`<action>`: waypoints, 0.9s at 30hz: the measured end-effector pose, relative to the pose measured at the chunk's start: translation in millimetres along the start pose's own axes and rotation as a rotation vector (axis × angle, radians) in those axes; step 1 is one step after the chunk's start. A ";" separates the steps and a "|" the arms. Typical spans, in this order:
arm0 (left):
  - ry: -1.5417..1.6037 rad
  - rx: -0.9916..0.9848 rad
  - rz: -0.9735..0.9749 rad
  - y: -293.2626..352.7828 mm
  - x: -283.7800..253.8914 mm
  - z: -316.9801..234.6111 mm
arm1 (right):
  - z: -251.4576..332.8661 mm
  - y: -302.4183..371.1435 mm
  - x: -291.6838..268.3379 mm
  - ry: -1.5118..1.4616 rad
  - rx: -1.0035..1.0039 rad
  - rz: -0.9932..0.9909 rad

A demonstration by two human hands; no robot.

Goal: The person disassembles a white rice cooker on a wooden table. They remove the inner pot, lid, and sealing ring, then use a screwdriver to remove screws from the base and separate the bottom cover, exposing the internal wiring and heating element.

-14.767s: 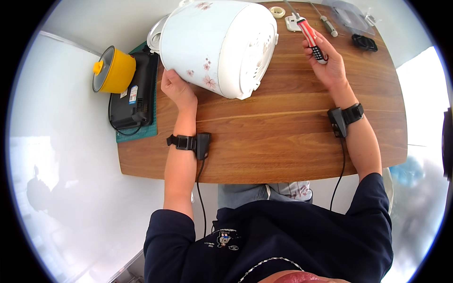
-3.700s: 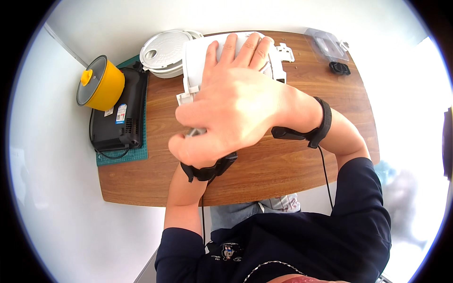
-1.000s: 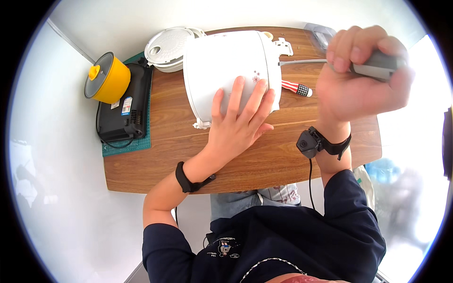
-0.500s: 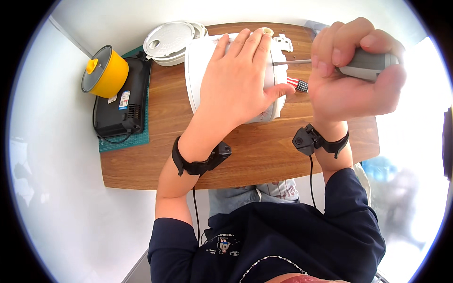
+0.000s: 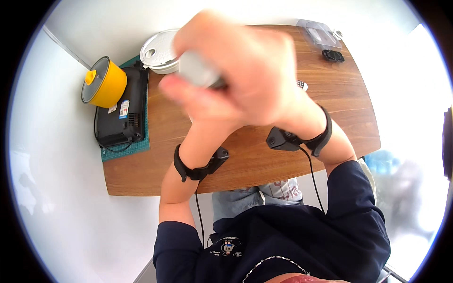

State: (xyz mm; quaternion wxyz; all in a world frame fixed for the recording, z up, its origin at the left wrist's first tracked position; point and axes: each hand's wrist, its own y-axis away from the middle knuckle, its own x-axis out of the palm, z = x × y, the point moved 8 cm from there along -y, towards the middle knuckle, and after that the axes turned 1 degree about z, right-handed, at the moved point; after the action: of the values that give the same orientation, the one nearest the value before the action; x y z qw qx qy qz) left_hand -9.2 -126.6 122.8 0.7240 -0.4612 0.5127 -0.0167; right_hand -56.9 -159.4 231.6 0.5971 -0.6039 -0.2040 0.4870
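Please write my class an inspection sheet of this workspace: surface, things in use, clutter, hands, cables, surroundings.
Surface: brown wood-grain table, edges curved.
Things in use: grey tool handle, blurred; area behind hidden.
Clutter: yellow lidded pot on flat black appliance over green mat; round white lid; clear plastic package; small black piece.
Hands: right hand closed around handle; left hand mostly hidden behind it.
Cables: thin black cable from right wrist device; black cord beside appliance.
Surroundings: glossy white wall, left.

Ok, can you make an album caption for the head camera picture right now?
Right fingers grip a grey handle above the wooden table, a yellow pot to the left.
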 end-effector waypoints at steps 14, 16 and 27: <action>0.019 -0.025 0.272 -12.5 -12.1 -19.3 | 20.1 33.2 39.3 -0.016 -0.169 0.094; 0.038 0.003 0.222 -12.0 -15.0 -19.0 | 14.2 17.3 5.3 -0.071 -0.132 -0.059; 0.079 0.013 0.056 -1.4 -18.2 -14.0 | -84.4 73.8 -104.2 -0.910 0.360 -0.727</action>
State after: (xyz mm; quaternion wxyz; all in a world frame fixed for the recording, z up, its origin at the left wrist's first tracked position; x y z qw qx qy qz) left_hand -27.9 -127.4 136.4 0.7063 -0.4410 0.5534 -0.0181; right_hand -57.5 -304.8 183.8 0.6708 -0.1165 -0.5463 0.4878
